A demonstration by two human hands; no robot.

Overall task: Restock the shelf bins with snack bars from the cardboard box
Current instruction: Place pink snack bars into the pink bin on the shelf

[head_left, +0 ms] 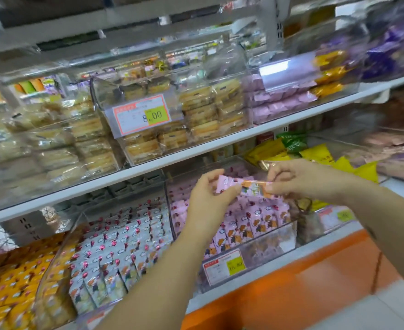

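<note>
Both my hands hold a small stack of pink snack bars [241, 185] above the clear bin [270, 244] of pink-wrapped bars on the lower shelf. My left hand [208, 198] grips the stack's left end from below. My right hand [289, 178] pinches its right end with curled fingers. The bin beneath holds several rows of upright pink bars [255, 222] with a cartoon print. The cardboard box is out of view.
A bin of white bars [115, 253] stands left of the pink bin, and orange packs [10, 282] lie further left. The upper shelf [196, 148] carries clear bins of cakes with a price tag [144, 114]. Yellow and green packs [315, 156] sit right. An orange shelf base [291, 282] runs below.
</note>
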